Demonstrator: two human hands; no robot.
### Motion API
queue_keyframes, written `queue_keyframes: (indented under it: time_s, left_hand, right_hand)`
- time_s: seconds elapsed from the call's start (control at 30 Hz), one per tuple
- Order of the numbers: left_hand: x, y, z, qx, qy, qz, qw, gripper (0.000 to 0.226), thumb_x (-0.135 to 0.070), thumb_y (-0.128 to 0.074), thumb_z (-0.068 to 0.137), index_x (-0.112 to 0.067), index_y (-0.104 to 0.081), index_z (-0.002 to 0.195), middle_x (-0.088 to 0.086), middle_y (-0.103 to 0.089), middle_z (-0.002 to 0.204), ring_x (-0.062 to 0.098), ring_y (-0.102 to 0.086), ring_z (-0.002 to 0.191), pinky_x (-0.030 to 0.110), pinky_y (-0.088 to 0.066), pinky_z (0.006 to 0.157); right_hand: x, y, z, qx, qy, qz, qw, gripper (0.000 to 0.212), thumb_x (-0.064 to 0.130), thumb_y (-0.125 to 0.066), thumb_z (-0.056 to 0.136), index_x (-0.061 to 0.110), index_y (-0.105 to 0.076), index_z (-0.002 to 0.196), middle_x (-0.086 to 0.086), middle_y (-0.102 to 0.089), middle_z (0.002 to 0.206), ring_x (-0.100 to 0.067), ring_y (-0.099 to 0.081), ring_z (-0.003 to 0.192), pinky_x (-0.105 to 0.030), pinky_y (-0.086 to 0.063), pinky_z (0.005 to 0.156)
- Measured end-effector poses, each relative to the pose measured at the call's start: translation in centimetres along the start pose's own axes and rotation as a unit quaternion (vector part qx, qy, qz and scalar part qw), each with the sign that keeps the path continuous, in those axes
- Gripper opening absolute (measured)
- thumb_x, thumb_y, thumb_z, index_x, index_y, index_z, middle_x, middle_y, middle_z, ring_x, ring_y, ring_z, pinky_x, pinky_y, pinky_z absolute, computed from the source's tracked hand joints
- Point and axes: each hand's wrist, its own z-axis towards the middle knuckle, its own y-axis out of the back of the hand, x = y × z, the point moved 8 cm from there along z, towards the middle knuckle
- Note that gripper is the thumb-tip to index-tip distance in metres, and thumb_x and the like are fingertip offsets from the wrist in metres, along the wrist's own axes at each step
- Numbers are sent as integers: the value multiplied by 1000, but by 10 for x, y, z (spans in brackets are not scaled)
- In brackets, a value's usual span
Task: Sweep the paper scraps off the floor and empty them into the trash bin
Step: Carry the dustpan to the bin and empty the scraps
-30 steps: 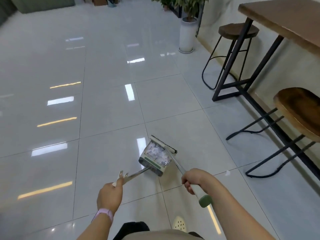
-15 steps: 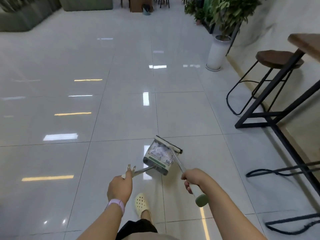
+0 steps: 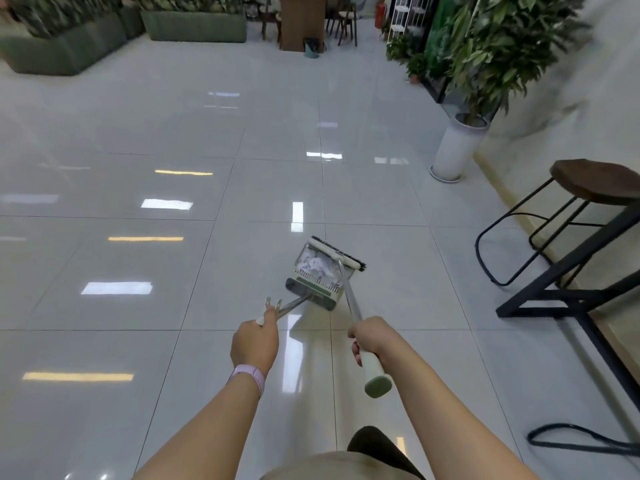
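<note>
White paper scraps (image 3: 317,264) fill a dustpan (image 3: 320,278) carried ahead of both hands, the broom head (image 3: 337,253) laid across its mouth, apparently to pen them in. The left hand (image 3: 255,342) grips the pan's handle; the right hand (image 3: 370,336) grips the broom handle (image 3: 360,327). A small bin (image 3: 310,48), likely the destination, stands far ahead.

Both forearms are bare, with no sleeves in view. The left wrist wears a pale pink band (image 3: 250,377), smooth and snug, wrapped just behind the left hand (image 3: 254,344); the right hand (image 3: 372,336) and its wrist carry nothing. At the bottom edge show a beige garment (image 3: 332,467) and a dark, black piece (image 3: 375,443) beside it.
</note>
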Motion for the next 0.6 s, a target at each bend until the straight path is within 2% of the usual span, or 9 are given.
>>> queue_keyframes:
  time_s: [0.17,0.3,0.4,0.6]
  left_hand:
    - [-55,-22,67,-14,16,-39,999,61,-61,-46,93,-10,-65,67,9,-65,70,28,-62,69,30,-43,57]
    - [-117,-47,134,-27,8,-13,1000,62,-65,-44,91,-12,-64,67,7,-64,70,29,-62,70,31,-45,59]
    - [-166,-60,178,-51,11,2,999,59,-62,-45,93,-12,-64,68,7,-65,71,29,-62,71,31,-46,60]
    - [-250,-96,253,-86,31,1,996,60,-62,-43,94,-11,-64,69,8,-65,73,25,-59,69,30,-41,58]
  right_hand:
    - [77,1,60,20,17,-11,1000,21,5,-50,95,-5,-53,113,-12,-55,67,-17,-49,45,-22,-45,41]
    - [158,17,120,44,39,4,998,24,0,-48,94,-5,-54,117,-12,-53,65,-13,-49,36,-20,-44,38]
    - [220,37,161,68,47,10,997,21,-2,-46,94,-4,-53,113,-10,-51,65,-10,-47,30,-18,-42,36]
    - [323,71,235,99,53,-18,994,17,-3,-45,92,-3,-54,107,-11,-51,64,-12,-45,30,-19,-42,37]
